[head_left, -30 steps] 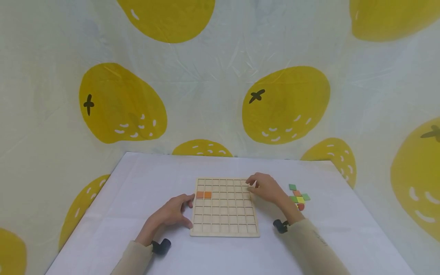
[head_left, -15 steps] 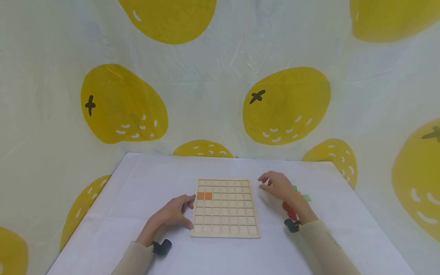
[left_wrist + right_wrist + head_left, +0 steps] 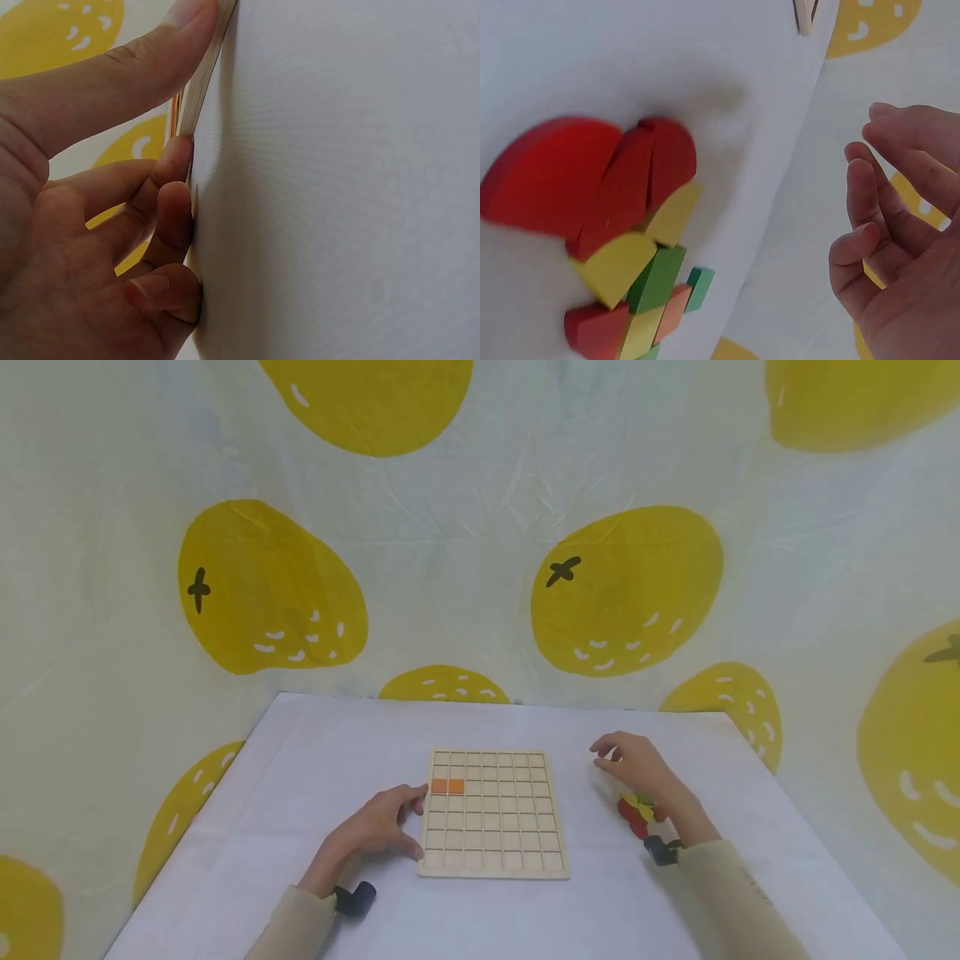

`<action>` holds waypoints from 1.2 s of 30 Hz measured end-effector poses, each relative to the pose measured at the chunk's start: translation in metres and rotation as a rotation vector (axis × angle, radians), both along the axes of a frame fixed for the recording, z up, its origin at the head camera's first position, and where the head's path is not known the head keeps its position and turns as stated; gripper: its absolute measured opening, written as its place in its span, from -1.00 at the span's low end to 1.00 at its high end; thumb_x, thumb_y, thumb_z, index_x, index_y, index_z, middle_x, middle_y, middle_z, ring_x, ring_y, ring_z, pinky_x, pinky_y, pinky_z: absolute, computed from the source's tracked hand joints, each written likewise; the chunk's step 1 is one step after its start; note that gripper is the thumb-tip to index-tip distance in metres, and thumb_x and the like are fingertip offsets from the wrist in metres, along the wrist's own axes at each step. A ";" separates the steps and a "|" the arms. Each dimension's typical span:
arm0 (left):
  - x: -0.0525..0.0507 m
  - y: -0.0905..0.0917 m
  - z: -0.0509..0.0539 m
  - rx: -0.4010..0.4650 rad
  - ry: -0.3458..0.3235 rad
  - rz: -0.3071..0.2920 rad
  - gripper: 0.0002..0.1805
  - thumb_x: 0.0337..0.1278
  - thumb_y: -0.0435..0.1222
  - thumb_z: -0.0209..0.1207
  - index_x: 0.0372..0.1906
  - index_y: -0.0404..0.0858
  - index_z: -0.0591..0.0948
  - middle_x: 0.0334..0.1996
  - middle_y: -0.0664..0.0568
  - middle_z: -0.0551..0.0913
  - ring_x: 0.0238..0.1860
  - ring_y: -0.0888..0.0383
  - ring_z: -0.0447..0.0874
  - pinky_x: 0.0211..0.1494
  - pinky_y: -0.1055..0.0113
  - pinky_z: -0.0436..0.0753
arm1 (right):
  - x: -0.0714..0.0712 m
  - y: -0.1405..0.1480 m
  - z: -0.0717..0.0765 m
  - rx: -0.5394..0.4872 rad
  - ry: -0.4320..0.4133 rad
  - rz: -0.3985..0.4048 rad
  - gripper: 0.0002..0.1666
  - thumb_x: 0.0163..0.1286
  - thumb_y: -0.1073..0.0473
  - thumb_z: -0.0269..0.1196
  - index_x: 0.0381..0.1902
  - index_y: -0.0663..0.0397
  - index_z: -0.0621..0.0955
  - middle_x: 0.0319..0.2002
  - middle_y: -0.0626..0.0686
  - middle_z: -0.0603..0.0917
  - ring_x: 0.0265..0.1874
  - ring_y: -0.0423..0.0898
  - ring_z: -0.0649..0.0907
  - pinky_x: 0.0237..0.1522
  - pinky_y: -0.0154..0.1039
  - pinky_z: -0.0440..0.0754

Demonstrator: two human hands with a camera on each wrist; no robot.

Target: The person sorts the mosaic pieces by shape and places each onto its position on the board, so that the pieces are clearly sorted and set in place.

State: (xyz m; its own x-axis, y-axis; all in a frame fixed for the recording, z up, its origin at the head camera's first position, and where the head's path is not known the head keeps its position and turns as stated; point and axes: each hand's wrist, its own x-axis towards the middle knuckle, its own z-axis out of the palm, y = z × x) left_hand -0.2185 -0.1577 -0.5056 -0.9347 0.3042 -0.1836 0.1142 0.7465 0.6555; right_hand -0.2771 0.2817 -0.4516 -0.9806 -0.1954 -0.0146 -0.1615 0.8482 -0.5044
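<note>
In the head view a wooden grid board [image 3: 501, 820] lies flat, with an orange tile [image 3: 438, 787] and a second one [image 3: 456, 787] side by side in its third row from the back. My left hand [image 3: 373, 823] touches the board's left edge with spread thumb and fingers; the left wrist view shows the thumb against that edge [image 3: 199, 94]. To the right of the board, my right hand [image 3: 637, 765] hovers loosely bent, holding nothing. Beneath and beside it lie red pieces [image 3: 633, 817], seen closer in the right wrist view with yellow [image 3: 615, 266], green [image 3: 656, 277] and orange [image 3: 673, 311] ones.
The white table [image 3: 345, 727] meets a curtain [image 3: 450, 568] with large yellow fruit prints at its back edge. A dark wrist device [image 3: 356, 900] is worn on the left wrist, another [image 3: 662, 850] on the right.
My right hand has moved away from the board's back right corner, rightward over the loose pieces, and now covers some of them. My left hand and the two orange tiles have stayed in place.
</note>
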 end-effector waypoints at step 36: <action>0.003 0.001 0.006 0.005 -0.009 0.009 0.22 -0.51 -0.22 0.73 0.51 -0.25 0.41 -0.21 0.19 0.50 -0.15 0.15 0.38 -0.12 0.27 0.40 | 0.007 0.077 -0.006 0.070 -0.197 -0.131 -0.48 0.37 0.04 0.40 0.18 0.20 0.63 0.05 0.28 0.68 -0.03 0.15 0.63 -0.02 0.11 0.69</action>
